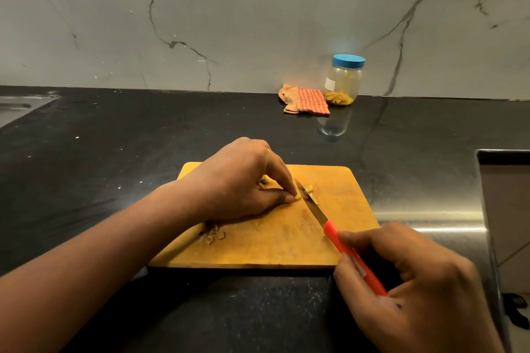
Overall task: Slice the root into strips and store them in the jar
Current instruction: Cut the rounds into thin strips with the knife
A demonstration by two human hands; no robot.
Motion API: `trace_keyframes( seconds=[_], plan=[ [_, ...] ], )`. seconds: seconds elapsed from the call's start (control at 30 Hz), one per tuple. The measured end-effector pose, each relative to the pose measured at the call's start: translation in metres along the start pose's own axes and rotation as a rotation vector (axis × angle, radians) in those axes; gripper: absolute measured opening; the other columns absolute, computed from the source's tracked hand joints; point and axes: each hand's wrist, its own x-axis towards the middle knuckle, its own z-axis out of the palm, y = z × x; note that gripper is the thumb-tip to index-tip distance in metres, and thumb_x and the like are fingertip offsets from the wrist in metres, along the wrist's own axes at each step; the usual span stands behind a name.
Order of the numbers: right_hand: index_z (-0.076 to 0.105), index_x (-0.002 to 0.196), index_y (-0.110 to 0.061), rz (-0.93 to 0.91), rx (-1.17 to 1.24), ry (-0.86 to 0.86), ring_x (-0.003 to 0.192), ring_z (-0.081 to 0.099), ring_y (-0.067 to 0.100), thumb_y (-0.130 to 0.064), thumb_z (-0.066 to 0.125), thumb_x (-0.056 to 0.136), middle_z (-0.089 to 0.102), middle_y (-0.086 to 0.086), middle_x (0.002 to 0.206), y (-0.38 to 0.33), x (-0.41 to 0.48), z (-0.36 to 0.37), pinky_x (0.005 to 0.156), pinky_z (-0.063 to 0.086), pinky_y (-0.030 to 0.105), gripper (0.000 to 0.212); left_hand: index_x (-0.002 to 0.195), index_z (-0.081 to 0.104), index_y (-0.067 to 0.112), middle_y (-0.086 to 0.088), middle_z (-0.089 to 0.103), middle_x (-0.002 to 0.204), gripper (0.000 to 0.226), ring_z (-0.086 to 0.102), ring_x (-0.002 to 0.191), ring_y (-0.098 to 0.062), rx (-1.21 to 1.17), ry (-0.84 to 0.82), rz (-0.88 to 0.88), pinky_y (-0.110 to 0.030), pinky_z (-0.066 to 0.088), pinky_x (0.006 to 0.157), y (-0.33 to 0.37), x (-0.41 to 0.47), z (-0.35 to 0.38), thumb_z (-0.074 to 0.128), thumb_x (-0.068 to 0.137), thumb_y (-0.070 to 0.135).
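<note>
Two hands meet on the board point(272, 249): left hand point(243, 180) pinches the root piece point(296, 196) between thumb and fingertip, peel scraps point(210, 233) beside its wrist; right hand point(415, 281) grips the orange-handled knife point(332, 231), blade against it. Behind, checked cloth point(307, 100) touches the lidded jar point(344, 80).

hands point(241, 180) point(407, 281) 2 | knife point(329, 226) 1 | cutting board point(272, 241) 1 | jar point(344, 83) 1 | cloth point(307, 100) 1

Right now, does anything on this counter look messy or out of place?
Only small things: a crumpled checked cloth lies bunched beside the jar, and a heap of brownish scraps sits at the near left edge of the cutting board. Nothing looks spilled or broken.
</note>
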Motion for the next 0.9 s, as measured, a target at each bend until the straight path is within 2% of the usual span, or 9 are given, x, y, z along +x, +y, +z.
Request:
trace_keyframes(
  seconds=[0.13,0.4,0.57,0.67,0.73,0.9],
  plan=[
    [0.077,0.081,-0.021,0.0,-0.01,-0.016,0.058,0.057,0.0,-0.023,0.072,0.063,0.062,-0.011,0.067,0.001,0.0,0.0,0.058,0.043,0.013,0.018,0.101,0.075,0.039,0.025,0.07,0.103,0.015,0.057,0.099,-0.003,0.011,-0.017,0.002,-0.031,0.053,0.085,0.0,0.0,-0.002,0.07,0.087,0.035],
    [0.077,0.078,-0.019,-0.037,-0.038,-0.035,0.054,0.053,0.001,-0.022,0.074,0.062,0.061,-0.01,0.063,0.0,0.001,0.0,0.057,0.04,0.006,0.017,0.105,0.074,0.039,0.025,0.069,0.106,0.017,0.056,0.102,-0.002,0.035,-0.045,-0.003,-0.027,0.049,0.09,0.001,0.0,-0.004,0.068,0.089,0.035],
    [0.076,0.083,-0.017,-0.081,-0.092,-0.145,0.054,0.052,0.003,-0.023,0.07,0.066,0.058,-0.008,0.066,0.001,0.009,0.001,0.057,0.041,0.011,0.019,0.105,0.074,0.039,0.024,0.069,0.107,0.018,0.056,0.102,-0.004,0.038,-0.046,0.001,-0.03,0.05,0.09,0.002,0.0,-0.002,0.068,0.089,0.035],
    [0.073,0.086,-0.018,-0.093,-0.129,-0.232,0.053,0.051,0.006,-0.026,0.066,0.07,0.055,-0.007,0.067,0.001,0.019,0.003,0.051,0.044,0.018,0.019,0.105,0.074,0.039,0.023,0.069,0.106,0.018,0.056,0.102,-0.005,0.035,-0.046,-0.004,-0.031,0.051,0.088,0.003,0.001,-0.003,0.068,0.089,0.036],
    [0.072,0.085,-0.019,-0.102,-0.161,-0.259,0.053,0.051,0.01,-0.026,0.064,0.071,0.053,-0.005,0.068,-0.001,0.022,0.003,0.047,0.046,0.023,0.018,0.105,0.074,0.039,0.022,0.07,0.106,0.018,0.057,0.102,-0.005,0.033,-0.044,-0.013,-0.029,0.051,0.088,0.002,0.0,-0.002,0.068,0.089,0.036],
    [0.074,0.076,-0.018,-0.15,-0.194,-0.215,0.044,0.048,0.011,-0.021,0.068,0.061,0.052,-0.003,0.062,-0.004,0.013,-0.008,0.049,0.037,0.013,0.017,0.104,0.075,0.038,0.023,0.068,0.108,0.017,0.054,0.101,-0.002,0.059,-0.029,-0.009,-0.014,0.039,0.082,0.001,0.001,0.001,0.068,0.089,0.037]
  ],
)
